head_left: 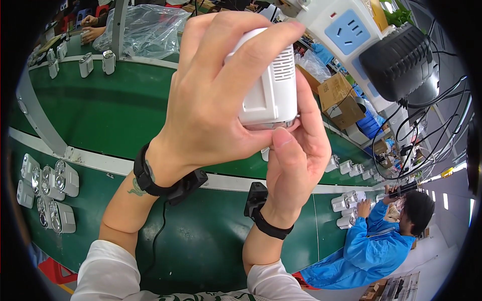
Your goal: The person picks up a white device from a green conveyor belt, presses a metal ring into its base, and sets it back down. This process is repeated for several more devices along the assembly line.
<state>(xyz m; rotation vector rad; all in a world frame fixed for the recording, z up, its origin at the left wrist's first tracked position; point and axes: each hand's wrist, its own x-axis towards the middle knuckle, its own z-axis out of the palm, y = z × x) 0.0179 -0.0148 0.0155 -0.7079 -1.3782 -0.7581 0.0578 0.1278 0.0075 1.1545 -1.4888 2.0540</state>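
Note:
Raised in front of me is a white plastic device (268,100) with rows of vent slots on its side and a recessed panel edge. My left hand (203,98) is wrapped round it from the left and over the top, closed on it. At its lower end, my right hand (298,160) has the thumb against the bottom edge and fingers along the right side. A shiny, clear-looking strip shows at that lower edge; the fingers hide the rest of the underside. Both wrists wear black straps with small black units.
A white power strip (321,25) with a black adapter (399,62) hangs close at the upper right, trailing cables. Similar white devices (60,180) stand on the green bench (201,241) at left. A co-worker in blue (366,251) sits at right. Beyond lies a green conveyor (120,115).

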